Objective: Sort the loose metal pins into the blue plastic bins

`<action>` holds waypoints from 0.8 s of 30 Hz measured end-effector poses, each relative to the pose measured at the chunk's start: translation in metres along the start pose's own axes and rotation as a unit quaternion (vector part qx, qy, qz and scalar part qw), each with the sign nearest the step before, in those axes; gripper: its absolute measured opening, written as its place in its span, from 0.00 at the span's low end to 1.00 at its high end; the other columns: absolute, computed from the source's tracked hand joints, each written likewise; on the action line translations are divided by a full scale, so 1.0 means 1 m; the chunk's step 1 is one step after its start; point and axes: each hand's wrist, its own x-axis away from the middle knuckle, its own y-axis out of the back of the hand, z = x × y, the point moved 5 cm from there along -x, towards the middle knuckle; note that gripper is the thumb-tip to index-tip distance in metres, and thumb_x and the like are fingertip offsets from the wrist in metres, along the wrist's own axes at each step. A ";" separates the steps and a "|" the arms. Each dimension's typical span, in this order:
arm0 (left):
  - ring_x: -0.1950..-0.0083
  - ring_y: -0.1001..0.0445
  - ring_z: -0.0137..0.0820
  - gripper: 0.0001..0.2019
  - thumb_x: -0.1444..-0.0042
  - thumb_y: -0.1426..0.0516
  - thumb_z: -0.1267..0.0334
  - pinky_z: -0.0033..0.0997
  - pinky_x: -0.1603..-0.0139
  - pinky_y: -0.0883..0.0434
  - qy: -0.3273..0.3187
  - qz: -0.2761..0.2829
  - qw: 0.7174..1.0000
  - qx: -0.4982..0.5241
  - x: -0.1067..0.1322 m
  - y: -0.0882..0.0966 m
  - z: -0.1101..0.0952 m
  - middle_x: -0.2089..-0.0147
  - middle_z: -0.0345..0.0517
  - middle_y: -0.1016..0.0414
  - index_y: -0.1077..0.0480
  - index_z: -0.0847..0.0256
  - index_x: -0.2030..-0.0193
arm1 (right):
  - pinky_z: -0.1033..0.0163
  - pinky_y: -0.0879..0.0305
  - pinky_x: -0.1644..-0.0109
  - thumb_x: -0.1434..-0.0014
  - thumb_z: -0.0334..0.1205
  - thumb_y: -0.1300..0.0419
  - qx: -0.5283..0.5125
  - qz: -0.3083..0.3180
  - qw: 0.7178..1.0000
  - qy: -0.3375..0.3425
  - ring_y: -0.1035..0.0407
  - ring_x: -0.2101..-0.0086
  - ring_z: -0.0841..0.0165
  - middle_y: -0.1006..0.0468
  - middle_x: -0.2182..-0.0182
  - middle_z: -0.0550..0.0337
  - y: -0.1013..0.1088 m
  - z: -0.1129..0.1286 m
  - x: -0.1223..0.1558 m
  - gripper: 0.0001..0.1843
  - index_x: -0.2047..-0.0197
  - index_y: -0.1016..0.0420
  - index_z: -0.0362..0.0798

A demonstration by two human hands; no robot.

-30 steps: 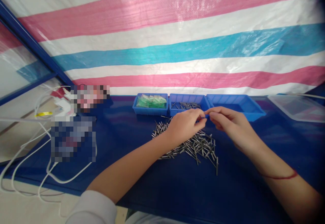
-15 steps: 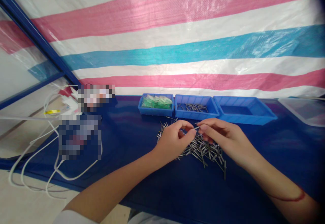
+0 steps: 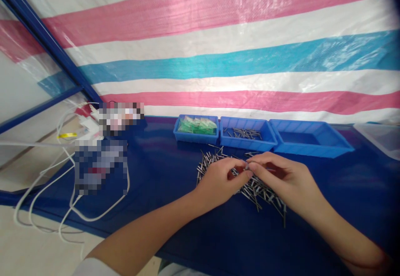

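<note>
My left hand (image 3: 223, 182) and my right hand (image 3: 281, 176) meet fingertip to fingertip over a loose pile of blind rivets (image 3: 251, 194). These are thin metal pins, some with a thicker silvery section. Both hands are closed in a pinch on one small blind rivet (image 3: 246, 166), most of it covered by the fingers. A thin shank seems to run back under the right fingers. The pile spreads on the dark blue tabletop (image 3: 218, 234), partly hidden beneath both hands.
Behind the pile stand three blue bins in a row: one with green-and-clear packets (image 3: 198, 126), one holding loose rivets (image 3: 245, 133), and a third bin (image 3: 312, 140). A clear plastic tray (image 3: 379, 138) is at the right. White cables (image 3: 93, 217) and blurred items lie left.
My hands have drawn closer together, and the rivet that showed between the fingertips is now mostly covered. The whole view has shifted slightly, with bins and pile appearing further right.
</note>
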 end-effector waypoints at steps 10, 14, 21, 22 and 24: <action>0.73 0.34 0.24 0.12 0.44 0.42 0.55 0.24 0.70 0.36 0.016 -0.040 0.999 0.010 0.000 0.012 0.004 0.68 0.40 0.26 0.26 0.61 0.61 | 0.62 0.31 0.66 0.43 0.44 0.40 0.056 0.003 0.997 0.045 0.28 0.65 0.65 0.22 0.64 0.57 0.005 0.003 -0.001 0.07 0.61 0.22 0.56; 0.73 0.34 0.24 0.11 0.44 0.43 0.55 0.24 0.71 0.37 0.018 -0.070 0.997 0.004 0.000 0.018 0.003 0.68 0.41 0.26 0.26 0.61 0.62 | 0.62 0.32 0.64 0.42 0.44 0.40 0.070 0.019 0.997 0.039 0.28 0.63 0.64 0.22 0.63 0.57 0.003 -0.002 -0.002 0.09 0.59 0.22 0.55; 0.73 0.36 0.23 0.11 0.41 0.45 0.56 0.23 0.70 0.38 0.022 -0.083 0.996 0.002 -0.001 0.024 0.003 0.67 0.39 0.26 0.27 0.61 0.62 | 0.64 0.37 0.69 0.42 0.47 0.41 -0.007 0.031 0.998 -0.060 0.33 0.71 0.68 0.27 0.74 0.60 -0.011 -0.008 -0.007 0.11 0.65 0.22 0.50; 0.73 0.37 0.22 0.11 0.41 0.46 0.56 0.23 0.70 0.38 0.023 -0.084 0.996 0.003 -0.002 0.026 0.004 0.67 0.39 0.26 0.28 0.61 0.61 | 0.65 0.40 0.74 0.43 0.48 0.41 -0.033 0.018 0.995 -0.091 0.37 0.75 0.71 0.30 0.78 0.62 -0.011 -0.009 -0.010 0.12 0.65 0.22 0.49; 0.73 0.37 0.22 0.12 0.39 0.47 0.56 0.23 0.71 0.38 0.026 -0.090 0.996 0.001 -0.003 0.031 0.008 0.66 0.39 0.27 0.28 0.61 0.60 | 0.67 0.50 0.80 0.44 0.49 0.40 -0.098 -0.023 0.985 -0.142 0.46 0.81 0.74 0.38 0.83 0.66 -0.009 -0.011 -0.018 0.13 0.66 0.23 0.48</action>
